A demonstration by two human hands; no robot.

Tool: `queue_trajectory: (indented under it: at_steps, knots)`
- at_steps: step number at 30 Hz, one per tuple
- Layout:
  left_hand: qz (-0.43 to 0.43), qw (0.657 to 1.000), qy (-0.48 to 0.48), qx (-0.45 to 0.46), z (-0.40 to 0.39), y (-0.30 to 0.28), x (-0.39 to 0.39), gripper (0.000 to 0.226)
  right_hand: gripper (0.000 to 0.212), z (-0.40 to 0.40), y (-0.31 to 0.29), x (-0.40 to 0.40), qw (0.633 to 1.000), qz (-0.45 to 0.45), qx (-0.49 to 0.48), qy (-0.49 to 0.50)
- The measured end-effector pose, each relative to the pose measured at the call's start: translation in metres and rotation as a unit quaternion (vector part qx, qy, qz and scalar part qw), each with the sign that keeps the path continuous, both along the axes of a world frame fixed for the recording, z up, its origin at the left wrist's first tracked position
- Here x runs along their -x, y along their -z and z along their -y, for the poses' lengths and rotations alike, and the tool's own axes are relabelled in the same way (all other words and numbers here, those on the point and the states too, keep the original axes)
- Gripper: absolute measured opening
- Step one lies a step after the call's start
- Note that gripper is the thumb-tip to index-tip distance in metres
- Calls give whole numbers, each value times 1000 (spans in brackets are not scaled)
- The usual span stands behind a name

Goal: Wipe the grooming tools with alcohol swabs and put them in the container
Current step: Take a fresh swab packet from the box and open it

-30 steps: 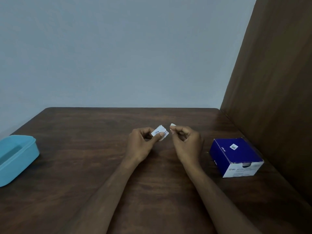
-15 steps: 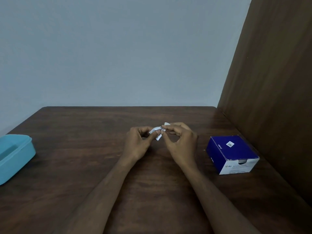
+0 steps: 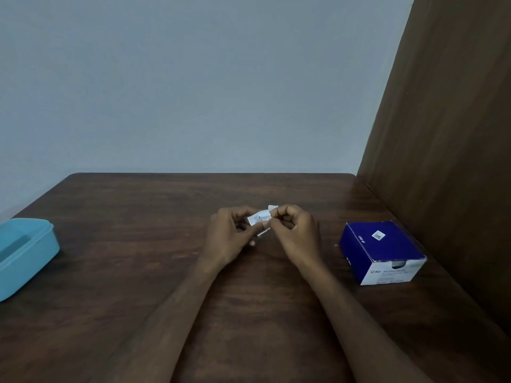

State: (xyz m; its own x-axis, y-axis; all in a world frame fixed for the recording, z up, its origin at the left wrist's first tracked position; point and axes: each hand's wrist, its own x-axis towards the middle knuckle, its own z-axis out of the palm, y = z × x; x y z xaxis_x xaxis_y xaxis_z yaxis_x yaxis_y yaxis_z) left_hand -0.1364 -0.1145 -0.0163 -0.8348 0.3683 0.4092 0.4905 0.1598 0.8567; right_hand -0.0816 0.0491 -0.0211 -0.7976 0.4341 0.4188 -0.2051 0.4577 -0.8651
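Both hands pinch a swab packet above the table's middle.

Table [image 3: 166, 272]; teal container [image 3: 25, 255] at its left edge; blue swab box [image 3: 381, 250] by the right wall; left hand [image 3: 229, 239] and right hand [image 3: 297, 233] pinching the packet [image 3: 260, 218], bare wood around them.

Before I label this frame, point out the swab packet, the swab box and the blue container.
swab packet [image 3: 258, 219]: head view, printed face between the hands.
swab box [image 3: 387, 240]: head view, blue top panel.
container [image 3: 41, 248]: head view, right wall.

Bench [image 3: 166, 272]: dark wood grain, low sheen. Packet [image 3: 258, 219] between the hands: white printed paper or foil, can't tell. Box [image 3: 383, 251] right of hands: glossy cardboard. Container [image 3: 26, 254] far left: smooth matt blue plastic.
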Motion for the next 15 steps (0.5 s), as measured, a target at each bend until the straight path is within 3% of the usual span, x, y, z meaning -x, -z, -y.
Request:
queue_trajectory:
  at_steps: [3,5,9,11,15]
  knots:
    - [-29,999,4,21,-1,1,-1,24,5,-4,2,2,999,42,1,-16]
    - [-52,998,-2,30,-2,1,-3,33,16,-5,3,3,997,66,26,-30]
    - [-183,981,-10,68,-4,-1,-7,47,22,-5,0,4,984,70,158,-47]
    - [-200,977,-14,67,-5,-3,-8,48,27,-4,-2,3,976,65,198,-64]
    - [-183,980,-29,65,-2,-4,-8,43,24,-4,-1,-1,992,68,89,-49]
